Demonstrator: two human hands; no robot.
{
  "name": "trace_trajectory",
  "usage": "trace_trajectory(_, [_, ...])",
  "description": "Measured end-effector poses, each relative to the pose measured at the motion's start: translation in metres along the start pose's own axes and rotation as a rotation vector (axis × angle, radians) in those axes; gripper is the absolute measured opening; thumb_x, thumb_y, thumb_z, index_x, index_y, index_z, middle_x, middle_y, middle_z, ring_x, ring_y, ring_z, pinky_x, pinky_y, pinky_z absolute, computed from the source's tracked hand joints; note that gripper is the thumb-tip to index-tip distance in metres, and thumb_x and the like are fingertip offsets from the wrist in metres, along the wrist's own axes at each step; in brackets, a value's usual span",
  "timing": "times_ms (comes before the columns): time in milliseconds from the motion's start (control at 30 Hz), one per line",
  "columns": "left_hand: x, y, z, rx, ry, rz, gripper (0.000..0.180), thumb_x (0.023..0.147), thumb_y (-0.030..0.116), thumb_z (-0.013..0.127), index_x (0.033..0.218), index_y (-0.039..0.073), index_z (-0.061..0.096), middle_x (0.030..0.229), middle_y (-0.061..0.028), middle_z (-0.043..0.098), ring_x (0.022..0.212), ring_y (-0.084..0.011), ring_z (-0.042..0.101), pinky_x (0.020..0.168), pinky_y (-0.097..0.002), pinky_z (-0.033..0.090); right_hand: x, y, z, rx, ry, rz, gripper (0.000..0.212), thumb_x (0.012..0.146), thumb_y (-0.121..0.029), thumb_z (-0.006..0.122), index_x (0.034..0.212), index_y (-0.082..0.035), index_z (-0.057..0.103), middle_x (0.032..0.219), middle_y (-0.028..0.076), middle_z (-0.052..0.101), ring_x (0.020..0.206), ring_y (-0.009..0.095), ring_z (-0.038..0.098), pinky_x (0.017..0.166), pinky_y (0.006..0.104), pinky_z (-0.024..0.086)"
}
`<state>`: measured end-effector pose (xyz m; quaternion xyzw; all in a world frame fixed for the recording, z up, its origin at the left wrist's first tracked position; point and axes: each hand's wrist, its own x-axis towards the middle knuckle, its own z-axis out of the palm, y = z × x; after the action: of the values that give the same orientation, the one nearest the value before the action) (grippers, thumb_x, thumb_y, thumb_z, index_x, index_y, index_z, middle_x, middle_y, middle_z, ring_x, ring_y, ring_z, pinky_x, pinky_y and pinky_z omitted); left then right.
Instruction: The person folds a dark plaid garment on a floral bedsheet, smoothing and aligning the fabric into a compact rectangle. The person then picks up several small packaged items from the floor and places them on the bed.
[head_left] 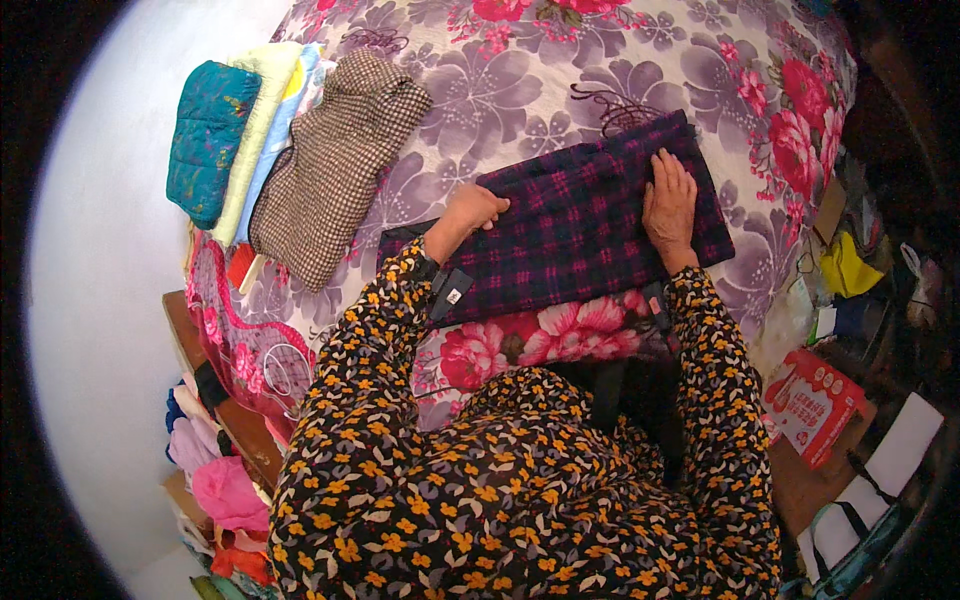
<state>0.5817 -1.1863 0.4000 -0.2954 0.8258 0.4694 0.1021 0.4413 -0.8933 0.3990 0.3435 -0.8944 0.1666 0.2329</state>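
Observation:
In front of me on the bed lies a folded dark plaid garment (575, 235) with purple and magenta checks. A dark plain band with a small white tag (454, 296) shows at its left end. My left hand (468, 216) is closed, its thumb and fingers pinching the cloth near the upper left edge. Flat on the right part of the garment rests my right hand (670, 205), fingers stretched out. Whether the garment is trousers or a skirt, I cannot tell.
Left of the garment lies a folded brown checked garment (340, 160), beside a pale yellow cloth (258, 130) and a teal quilted piece (210, 140). Beneath is a floral bedspread (480, 90). Pink clothes (230, 492) are heaped at lower left; a red printed package (812, 405) sits at right.

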Motion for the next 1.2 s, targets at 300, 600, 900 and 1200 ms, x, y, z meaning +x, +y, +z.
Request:
trace_trajectory(300, [-0.014, 0.019, -0.015, -0.539, -0.267, -0.473, 0.019, 0.084, 0.016, 0.059, 0.082, 0.000, 0.050, 0.055, -0.0036, 0.048, 0.039, -0.0092, 0.042, 0.030, -0.0185, 0.027, 0.000, -0.001, -0.003, 0.019, 0.001, 0.011, 0.042, 0.085, -0.013, 0.047, 0.126, -0.004, 0.041, 0.133, 0.011, 0.040, 0.124, 0.028, 0.036, 0.103, 0.0413, 0.025])
trace_trajectory(600, [-0.026, 0.003, -0.013, -1.113, -0.045, -0.108, 0.014, 0.079, 0.005, 0.064, 0.083, 0.006, 0.050, 0.065, 0.0014, 0.048, 0.045, -0.0048, 0.042, 0.037, -0.0161, 0.031, 0.000, -0.002, -0.006, 0.038, -0.002, 0.030, 0.042, 0.085, -0.013, 0.048, 0.126, -0.005, 0.042, 0.133, 0.010, 0.040, 0.123, 0.027, 0.036, 0.103, 0.0413, 0.025])
trace_trajectory(900, [-0.018, -0.002, -0.015, -0.326, 0.101, 0.260, 0.026, 0.075, 0.006, 0.069, 0.099, 0.004, 0.059, 0.070, 0.0015, 0.055, 0.051, -0.0052, 0.046, 0.045, -0.0182, 0.038, -0.001, 0.000, -0.006, 0.050, 0.012, 0.024, 0.042, 0.084, -0.012, 0.049, 0.125, -0.006, 0.043, 0.133, 0.010, 0.041, 0.123, 0.028, 0.037, 0.103, 0.0409, 0.026])
trace_trajectory(1200, [-0.008, -0.009, -0.011, -0.188, 0.214, 0.203, 0.022, 0.076, 0.008, 0.068, 0.096, 0.004, 0.063, 0.065, 0.0027, 0.056, 0.053, -0.0051, 0.048, 0.049, -0.0191, 0.039, 0.000, 0.000, -0.006, 0.067, 0.026, 0.019, 0.043, 0.082, -0.011, 0.051, 0.124, -0.005, 0.043, 0.131, 0.010, 0.042, 0.123, 0.027, 0.037, 0.102, 0.0412, 0.026])
